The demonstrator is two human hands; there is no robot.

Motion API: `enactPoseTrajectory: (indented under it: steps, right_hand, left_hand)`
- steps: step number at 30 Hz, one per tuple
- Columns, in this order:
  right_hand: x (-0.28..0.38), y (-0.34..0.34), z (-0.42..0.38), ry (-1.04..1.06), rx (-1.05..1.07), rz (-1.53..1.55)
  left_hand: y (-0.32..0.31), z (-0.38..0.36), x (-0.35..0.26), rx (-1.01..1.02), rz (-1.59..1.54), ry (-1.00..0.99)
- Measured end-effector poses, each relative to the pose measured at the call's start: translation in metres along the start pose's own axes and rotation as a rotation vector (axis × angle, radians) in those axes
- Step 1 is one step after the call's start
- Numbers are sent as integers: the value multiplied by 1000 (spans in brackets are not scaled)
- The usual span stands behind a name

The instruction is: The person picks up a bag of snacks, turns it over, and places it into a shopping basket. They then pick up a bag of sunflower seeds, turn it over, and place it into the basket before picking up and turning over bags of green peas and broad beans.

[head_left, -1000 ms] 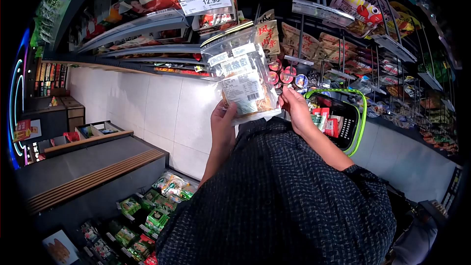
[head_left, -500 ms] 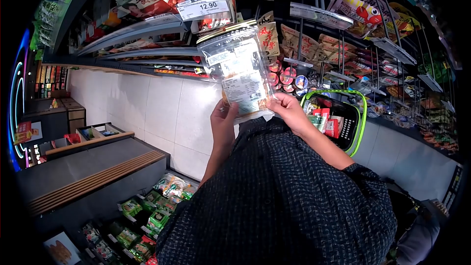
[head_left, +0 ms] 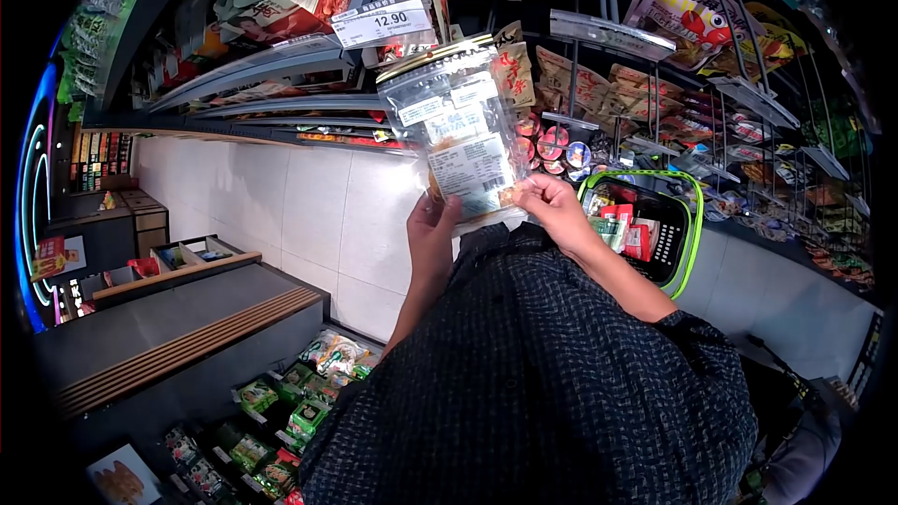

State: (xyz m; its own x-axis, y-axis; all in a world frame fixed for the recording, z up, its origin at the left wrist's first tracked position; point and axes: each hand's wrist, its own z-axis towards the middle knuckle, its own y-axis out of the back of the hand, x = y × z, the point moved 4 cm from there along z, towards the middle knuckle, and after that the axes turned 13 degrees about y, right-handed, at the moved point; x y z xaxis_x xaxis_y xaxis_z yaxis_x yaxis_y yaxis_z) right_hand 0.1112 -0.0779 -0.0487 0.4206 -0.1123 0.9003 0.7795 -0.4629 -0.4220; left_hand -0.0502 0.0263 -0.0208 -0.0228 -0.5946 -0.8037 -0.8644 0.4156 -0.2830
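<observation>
Fingers [head_left: 450,211] of the left hand [head_left: 430,236] are closed on the lower left corner of a bag [head_left: 465,148], thumb lying on its front; those of the right hand [head_left: 554,211] pinch its lower right edge between thumb and forefinger. The bag, clear and labelled in white with a barcode, is raised in front of the wearer's shirt [head_left: 533,365], its top leaning a little to the left and banded in yellow and black. Orange-brown contents show near its lower edge.

From left to right: a curved blue light [head_left: 39,234] at the margin; a dark counter [head_left: 206,309] with wooden slats [head_left: 196,355] along its side; green packs [head_left: 307,419] in rows below; and pale floor tiles [head_left: 304,201]. Above the floor, a shelf carries a price tag [head_left: 383,24] reading 12.90, seen just above the bag's top. Right of the bag stand brown pouches [head_left: 569,79], with round-lidded cups [head_left: 553,143] beneath them. Near the right hand, but apart from it, is a black basket with a lime-green rim [head_left: 695,234], holding red packs [head_left: 638,241]. At upper right, a purple pouch [head_left: 669,14] bears a red cartoon figure.
</observation>
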Motion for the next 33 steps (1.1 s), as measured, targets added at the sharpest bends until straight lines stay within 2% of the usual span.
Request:
enactPoseTrajectory:
  steps: [7,20,33]
  right_hand:
    - [4,0,1,-65,-12,17]
    - [-2,0,0,-5,-3,10]
    - [-5,0,-5,-57,-2,3]
  left_hand:
    - [-3,0,-4,7,22,-23]
    - [-1,-4,-3,-4,6,-24]
    - [-2,-6,0,15,-2,-43]
